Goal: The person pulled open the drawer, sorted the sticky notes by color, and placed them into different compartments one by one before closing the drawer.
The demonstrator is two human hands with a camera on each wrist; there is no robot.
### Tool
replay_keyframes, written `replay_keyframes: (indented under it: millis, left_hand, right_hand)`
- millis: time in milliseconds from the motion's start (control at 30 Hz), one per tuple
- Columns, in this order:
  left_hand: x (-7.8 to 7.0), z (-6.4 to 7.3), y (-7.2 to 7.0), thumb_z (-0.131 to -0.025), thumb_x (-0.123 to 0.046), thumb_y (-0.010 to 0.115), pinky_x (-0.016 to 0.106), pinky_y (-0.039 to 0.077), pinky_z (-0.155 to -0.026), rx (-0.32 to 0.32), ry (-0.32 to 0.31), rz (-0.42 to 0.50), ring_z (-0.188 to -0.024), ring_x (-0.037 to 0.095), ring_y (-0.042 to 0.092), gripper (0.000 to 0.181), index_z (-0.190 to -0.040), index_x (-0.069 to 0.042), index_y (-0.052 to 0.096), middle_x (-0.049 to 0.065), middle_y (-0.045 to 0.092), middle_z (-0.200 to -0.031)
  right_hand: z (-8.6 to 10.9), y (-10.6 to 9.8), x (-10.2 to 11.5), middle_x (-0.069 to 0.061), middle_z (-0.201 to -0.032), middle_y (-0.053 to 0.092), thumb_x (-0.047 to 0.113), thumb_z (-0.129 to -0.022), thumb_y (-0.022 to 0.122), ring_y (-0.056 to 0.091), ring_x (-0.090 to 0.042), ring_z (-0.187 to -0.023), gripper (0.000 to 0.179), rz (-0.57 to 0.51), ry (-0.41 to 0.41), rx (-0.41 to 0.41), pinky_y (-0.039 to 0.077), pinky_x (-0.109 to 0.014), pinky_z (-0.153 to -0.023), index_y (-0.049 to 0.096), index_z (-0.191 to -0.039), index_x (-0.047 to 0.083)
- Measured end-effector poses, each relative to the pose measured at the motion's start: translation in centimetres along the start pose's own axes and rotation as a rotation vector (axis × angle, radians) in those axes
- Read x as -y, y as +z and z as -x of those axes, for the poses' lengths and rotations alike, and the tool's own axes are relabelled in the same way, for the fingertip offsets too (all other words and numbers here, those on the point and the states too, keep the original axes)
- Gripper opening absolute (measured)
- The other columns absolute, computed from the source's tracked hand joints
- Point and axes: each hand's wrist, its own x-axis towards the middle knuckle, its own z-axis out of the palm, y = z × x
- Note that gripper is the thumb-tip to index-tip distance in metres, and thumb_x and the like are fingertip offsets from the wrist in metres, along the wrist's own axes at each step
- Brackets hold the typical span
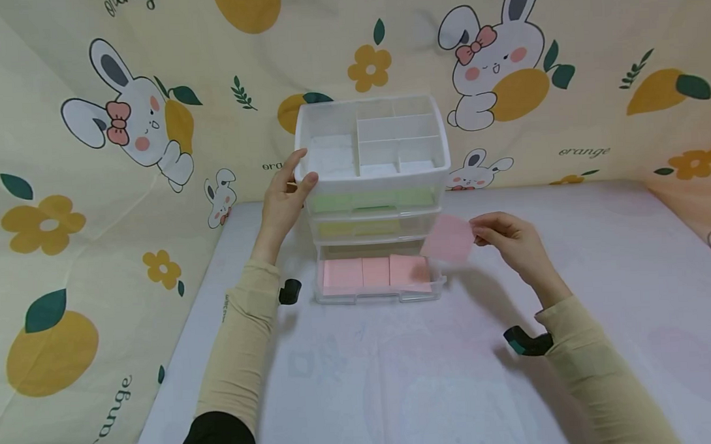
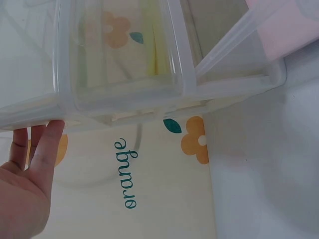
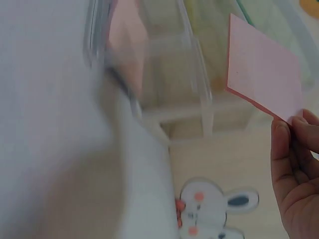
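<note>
A white storage box with clear drawers [image 1: 374, 179] stands at the back of the table. My left hand [image 1: 283, 208] rests against its upper left side, fingertips touching the wall, as the left wrist view [image 2: 30, 184] also shows. To the right of the box, my right hand [image 1: 512, 242] pinches a square pink sticky note [image 1: 450, 239] at one corner between thumb and fingers. The note is held up in the air, overlapping the right end of the pulled-out bottom drawer [image 1: 378, 298]. Inside that drawer lie several pink sticky notes [image 1: 342, 275] side by side.
The upper drawers are closed, one with green contents [image 1: 343, 201] and one with yellow contents [image 1: 356, 228]. A divided white tray [image 1: 329, 148] tops the box. Behind stands a cloth [image 1: 409, 63] printed with rabbits and oranges. A white cover [image 1: 384, 378] lies over the table.
</note>
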Motion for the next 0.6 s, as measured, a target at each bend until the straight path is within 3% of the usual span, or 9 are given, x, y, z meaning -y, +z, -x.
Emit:
replay_keyframes:
  millis: [267,500,600]
  left_hand:
    - [0.1,-0.1,0.1,-0.076,-0.07,0.053,0.022,0.042,-0.063,-0.008,-0.001,0.01,-0.078,0.014,0.05,0.064,-0.134,-0.045,0.044,-0.003,0.041,-0.087]
    - [0.0,0.1,-0.1,-0.075,-0.071,0.051,0.024,0.042,-0.065,0.004,-0.008,-0.011,-0.08,0.016,0.049,0.066,-0.135,-0.046,0.041,-0.005,0.039,-0.087]
    - [0.0,0.1,-0.1,-0.074,-0.072,0.05,0.024,0.043,-0.066,0.006,-0.009,-0.019,-0.081,0.016,0.049,0.066,-0.135,-0.046,0.041,-0.004,0.039,-0.088]
  right_hand:
    - [-1.5,3.8,0.3,0.017,-0.086,0.065,0.01,-0.092,0.057,0.062,0.001,-0.075,0.023,0.05,-0.003,0.076,0.053,-0.016,-0.07,0.063,-0.107,-0.007]
    - [-2.5,6.7,0.3,-0.016,-0.098,0.067,0.007,-0.092,0.057,0.064,-0.003,-0.075,0.02,0.154,0.051,0.157,0.055,-0.02,-0.071,0.066,-0.108,-0.002]
    - [-2.6,7.9,-0.1,-0.019,-0.099,0.067,0.009,-0.092,0.057,0.065,-0.011,-0.077,0.02,0.197,0.061,0.203,0.056,-0.025,-0.072,0.067,-0.108,0.001]
